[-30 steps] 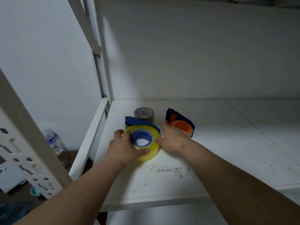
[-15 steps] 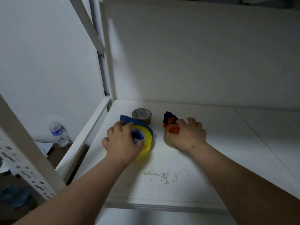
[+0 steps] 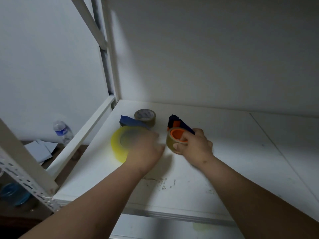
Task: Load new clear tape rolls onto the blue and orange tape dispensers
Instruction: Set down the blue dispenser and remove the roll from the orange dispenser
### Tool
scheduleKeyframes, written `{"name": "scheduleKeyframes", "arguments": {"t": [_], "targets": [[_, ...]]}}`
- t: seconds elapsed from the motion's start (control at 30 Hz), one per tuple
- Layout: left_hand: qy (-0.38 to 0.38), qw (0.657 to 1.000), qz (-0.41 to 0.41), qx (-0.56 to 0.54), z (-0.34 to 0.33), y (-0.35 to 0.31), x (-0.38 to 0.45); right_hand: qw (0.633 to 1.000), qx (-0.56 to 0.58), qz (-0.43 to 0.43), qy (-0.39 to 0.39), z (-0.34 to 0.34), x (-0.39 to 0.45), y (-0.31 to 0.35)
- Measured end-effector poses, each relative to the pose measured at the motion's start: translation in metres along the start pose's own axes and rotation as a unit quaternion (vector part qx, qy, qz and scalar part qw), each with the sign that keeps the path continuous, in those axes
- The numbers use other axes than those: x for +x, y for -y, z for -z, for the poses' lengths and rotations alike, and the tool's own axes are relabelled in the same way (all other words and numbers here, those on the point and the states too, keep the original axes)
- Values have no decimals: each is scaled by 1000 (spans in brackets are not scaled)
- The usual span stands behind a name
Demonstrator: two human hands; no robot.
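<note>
The yellow-tinted clear tape roll (image 3: 119, 145) is sitting on the blue dispenser (image 3: 132, 121) at the left of the white shelf (image 3: 241, 169), standing on edge. The left hand (image 3: 144, 152) is lying over its right face, but motion blur is hiding the fingers, so I cannot tell whether it is gripping the roll or only resting on it. Just beside it, the second clear roll (image 3: 170, 141) is sitting around the orange hub (image 3: 177, 134) of the orange dispenser (image 3: 176, 123). The right hand (image 3: 195, 145) is clamping this one, thumb on the roll's front edge, a fingertip hooking into the orange hub, the other fingers wrapping behind.

Both rolls are looking stiff, fairly light and smooth on the outer wrap, so they are probably slipping easily under a flat palm; the safer hold is likely across the flat faces or through the core, keeping fingers off the adhesive end. The dispensers seem to be hard plastic, and any cutting edge near the front would be worth avoiding. Both rolls appear seated, so the loading is looking nearly finished.

A brown tape roll (image 3: 145, 116) is standing behind the blue dispenser. Off the shelf's left edge, a water bottle (image 3: 62, 132) and some papers (image 3: 40, 150) are lying lower down.
</note>
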State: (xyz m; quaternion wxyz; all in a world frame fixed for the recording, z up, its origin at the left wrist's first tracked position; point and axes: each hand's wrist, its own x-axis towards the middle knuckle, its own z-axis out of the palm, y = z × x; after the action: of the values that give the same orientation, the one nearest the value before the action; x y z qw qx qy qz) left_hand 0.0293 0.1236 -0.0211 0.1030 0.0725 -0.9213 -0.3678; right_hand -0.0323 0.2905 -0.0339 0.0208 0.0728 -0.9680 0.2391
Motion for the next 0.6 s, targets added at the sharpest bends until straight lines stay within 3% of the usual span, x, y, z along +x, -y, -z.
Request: {"name": "scheduleKeyframes", "arguments": {"t": [0.07,0.17,0.23,0.3,0.37,0.5,0.6], "targets": [[55,981,90,-164,-6,-13,-2,999,32,29,-24,-1,-9,1],[142,851,244,-443,-13,-29,-3,993,70,77,-49,3,-22,4],[145,797,255,-528,-14,-28,1,991,58,109,-55,6,-28,5],[127,784,248,-555,-12,-27,2,990,74,114,-30,14,-30,5],[126,785,251,-552,-9,-24,3,982,160,97,4,25,-30,5],[163,802,218,-531,1,-13,6,915,399,-49,43,42,-22,12],[213,829,166,-490,10,-8,6,888,439,-85,110,37,-17,14]]}}
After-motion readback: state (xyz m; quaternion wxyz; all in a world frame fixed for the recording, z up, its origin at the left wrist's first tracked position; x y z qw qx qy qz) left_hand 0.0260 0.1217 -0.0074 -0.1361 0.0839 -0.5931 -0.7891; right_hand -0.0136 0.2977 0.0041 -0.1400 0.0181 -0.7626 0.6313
